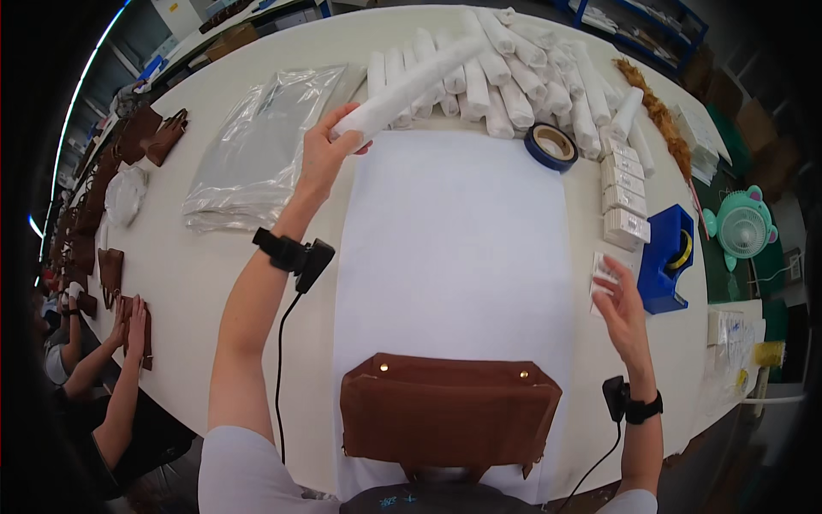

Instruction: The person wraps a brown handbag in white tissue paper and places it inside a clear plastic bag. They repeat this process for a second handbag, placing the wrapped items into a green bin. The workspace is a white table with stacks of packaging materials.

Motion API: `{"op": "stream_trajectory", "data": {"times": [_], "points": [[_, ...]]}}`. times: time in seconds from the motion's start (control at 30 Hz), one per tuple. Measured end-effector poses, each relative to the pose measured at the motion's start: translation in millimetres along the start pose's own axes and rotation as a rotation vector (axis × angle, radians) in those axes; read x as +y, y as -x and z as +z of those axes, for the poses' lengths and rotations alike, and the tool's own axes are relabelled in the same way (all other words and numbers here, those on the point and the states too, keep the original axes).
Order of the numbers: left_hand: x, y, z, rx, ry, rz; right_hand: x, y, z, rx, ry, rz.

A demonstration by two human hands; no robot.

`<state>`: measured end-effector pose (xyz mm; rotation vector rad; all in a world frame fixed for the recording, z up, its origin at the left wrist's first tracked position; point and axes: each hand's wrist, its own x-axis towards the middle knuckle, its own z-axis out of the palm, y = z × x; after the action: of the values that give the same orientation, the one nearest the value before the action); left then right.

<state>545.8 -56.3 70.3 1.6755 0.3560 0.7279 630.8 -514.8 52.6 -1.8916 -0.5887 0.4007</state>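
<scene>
My left hand is closed round the near end of a white paper roll, which slants up toward a pile of similar rolls. My right hand has its fingers apart and slightly bent, over a small white card beside a blue tape dispenser. In front of me a brown bag lies on a large white paper sheet, its two gold-coloured studs facing up and its handles toward my body.
Clear plastic bags lie stacked at left. A dark blue tape roll and stacks of white cards are at right, near a green fan. Another person's hands work on a brown bag at far left.
</scene>
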Motion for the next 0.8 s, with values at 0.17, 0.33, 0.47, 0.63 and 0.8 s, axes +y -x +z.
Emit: {"op": "stream_trajectory", "data": {"times": [0.17,0.33,0.47,0.63,0.8], "points": [[35.1,128.4,-25.0,-0.603,0.064,-0.437,-20.4,-23.5,27.1,-0.189,-0.471,0.162],[21.2,183.8,-31.0,-0.875,0.067,-0.648,5.3,13.9,34.9,-0.735,-0.21,0.4],[12.7,202.0,-34.1,-0.971,0.188,-0.806,1.9,38.2,26.7,-0.713,-0.291,0.456],[9.9,209.0,-33.7,-0.964,0.079,-0.769,-10.7,45.7,27.5,-0.665,-0.172,0.489],[17.3,211.0,-37.5,-1.017,-0.028,-0.627,-11.2,52.8,26.9,-0.629,-0.098,0.391]]}}
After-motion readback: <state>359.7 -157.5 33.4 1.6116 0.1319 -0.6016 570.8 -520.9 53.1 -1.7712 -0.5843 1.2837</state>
